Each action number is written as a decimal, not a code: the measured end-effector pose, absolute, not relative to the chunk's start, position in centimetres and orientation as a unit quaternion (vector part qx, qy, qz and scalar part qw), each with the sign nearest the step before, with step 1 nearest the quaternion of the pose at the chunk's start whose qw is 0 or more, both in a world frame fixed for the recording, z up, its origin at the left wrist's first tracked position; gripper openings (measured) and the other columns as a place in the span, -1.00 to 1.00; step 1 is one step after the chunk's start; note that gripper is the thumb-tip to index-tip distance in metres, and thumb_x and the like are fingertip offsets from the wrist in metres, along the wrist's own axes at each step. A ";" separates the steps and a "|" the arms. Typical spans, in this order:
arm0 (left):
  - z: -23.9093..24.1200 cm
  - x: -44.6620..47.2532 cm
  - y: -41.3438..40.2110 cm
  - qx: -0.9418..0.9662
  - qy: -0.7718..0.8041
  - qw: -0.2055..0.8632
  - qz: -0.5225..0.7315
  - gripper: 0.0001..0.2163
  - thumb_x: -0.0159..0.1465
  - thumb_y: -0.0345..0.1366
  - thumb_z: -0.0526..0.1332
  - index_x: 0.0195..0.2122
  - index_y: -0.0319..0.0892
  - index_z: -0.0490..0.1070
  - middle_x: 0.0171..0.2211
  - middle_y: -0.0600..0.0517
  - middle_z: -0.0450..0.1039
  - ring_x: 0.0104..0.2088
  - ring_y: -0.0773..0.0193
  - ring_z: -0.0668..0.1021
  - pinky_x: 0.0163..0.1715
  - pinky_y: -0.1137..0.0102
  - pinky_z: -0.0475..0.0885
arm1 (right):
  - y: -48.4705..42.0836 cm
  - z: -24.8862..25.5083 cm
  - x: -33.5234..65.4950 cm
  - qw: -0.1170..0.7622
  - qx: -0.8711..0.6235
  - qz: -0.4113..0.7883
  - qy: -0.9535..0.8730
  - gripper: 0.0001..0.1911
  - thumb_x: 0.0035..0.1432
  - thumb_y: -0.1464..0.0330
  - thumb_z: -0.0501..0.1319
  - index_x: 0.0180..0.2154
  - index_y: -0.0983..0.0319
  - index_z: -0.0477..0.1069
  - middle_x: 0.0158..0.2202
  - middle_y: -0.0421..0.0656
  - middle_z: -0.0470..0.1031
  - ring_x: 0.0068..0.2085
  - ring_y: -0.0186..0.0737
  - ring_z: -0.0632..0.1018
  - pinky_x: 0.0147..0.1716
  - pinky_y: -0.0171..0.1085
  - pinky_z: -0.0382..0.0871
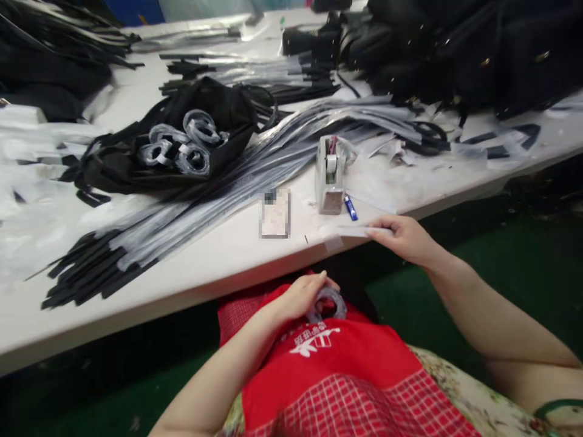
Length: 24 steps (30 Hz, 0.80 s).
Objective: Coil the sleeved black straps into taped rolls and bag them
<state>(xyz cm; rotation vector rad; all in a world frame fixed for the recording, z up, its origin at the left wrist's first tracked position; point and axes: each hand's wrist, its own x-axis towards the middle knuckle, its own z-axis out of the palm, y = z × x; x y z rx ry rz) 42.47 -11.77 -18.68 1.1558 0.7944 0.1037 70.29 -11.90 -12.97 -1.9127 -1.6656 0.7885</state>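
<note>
My left hand [304, 297] rests in my lap on a red apron [337, 376], its fingers curled round a coiled, plastic-wrapped strap [328, 305]. My right hand [403, 238] is at the near edge of the white table [218, 261], fingers pinched on a strip of clear tape [353, 231] that lies along the edge. A grey tape dispenser [330, 176] stands just beyond that hand, with a small blue lighter [350, 208] beside it.
Long black straps in clear sleeves [150, 233] fan across the table. A black bag [182, 142] holds several coiled wrapped straps. Dark bags [455, 48] pile up at the back right, more black straps at the back left. A phone [275, 212] lies near the edge.
</note>
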 end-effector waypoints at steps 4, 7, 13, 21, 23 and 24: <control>-19.0 42.5 -11.7 0.490 0.354 0.796 0.032 -0.35 0.30 0.22 -0.05 -0.16 -0.32 0.52 -0.51 -0.02 0.48 -0.56 0.33 0.45 -0.51 0.44 0.37 | -17.0 -10.1 64.9 0.100 -0.590 0.388 -0.701 -0.78 0.10 0.22 0.25 -0.52 0.16 0.50 -0.56 -0.24 0.50 -0.53 -0.31 0.43 -0.52 -0.30 0.15; -18.9 42.6 -11.8 0.505 0.345 0.790 0.035 -0.36 0.32 0.19 -0.07 -0.16 -0.33 0.52 -0.53 -0.01 0.46 -0.58 0.36 0.42 -0.54 0.46 0.34 | -18.8 -10.0 62.7 0.033 -0.585 0.325 -0.743 -0.80 0.04 0.26 0.27 -0.58 0.14 0.44 -0.58 -0.22 0.51 -0.55 -0.28 0.43 -0.53 -0.27 0.08; -18.7 42.8 -12.2 0.548 0.325 0.769 0.047 -0.40 0.35 0.14 -0.07 -0.18 -0.32 0.53 -0.52 0.00 0.45 -0.58 0.35 0.41 -0.54 0.45 0.34 | -19.0 -11.3 58.7 -0.035 -0.600 0.223 -0.767 -0.84 0.04 0.34 0.23 -0.55 0.17 0.45 -0.56 -0.07 0.54 -0.55 -0.16 0.49 -0.50 -0.21 0.13; -19.3 42.3 -12.6 0.625 0.356 0.688 0.094 -0.56 0.38 -0.09 -0.03 -0.28 -0.30 0.53 -0.32 -0.08 0.56 -0.28 0.20 0.53 -0.17 0.34 0.42 | -17.9 -12.6 59.4 -0.018 -0.602 0.256 -0.757 -0.79 0.08 0.16 0.29 -0.49 0.13 0.52 -0.49 -0.15 0.58 -0.47 -0.20 0.51 -0.49 -0.26 0.14; -19.5 42.0 -12.6 0.600 0.357 0.709 0.095 -0.59 0.38 -0.13 -0.03 -0.21 -0.31 0.53 -0.25 -0.10 0.58 -0.25 0.20 0.56 -0.13 0.33 0.44 | -17.9 -12.0 60.8 0.010 -0.606 0.292 -0.740 -0.72 0.09 0.09 0.28 -0.51 0.12 0.51 -0.52 -0.21 0.56 -0.51 -0.25 0.48 -0.52 -0.27 0.11; -19.5 41.9 -12.6 0.589 0.359 0.718 0.094 -0.59 0.37 -0.14 -0.02 -0.19 -0.32 0.53 -0.24 -0.11 0.58 -0.25 0.20 0.56 -0.14 0.32 0.45 | -17.9 -11.7 61.3 0.023 -0.611 0.310 -0.728 -0.71 0.10 0.09 0.28 -0.53 0.12 0.50 -0.55 -0.23 0.54 -0.53 -0.28 0.46 -0.53 -0.28 0.10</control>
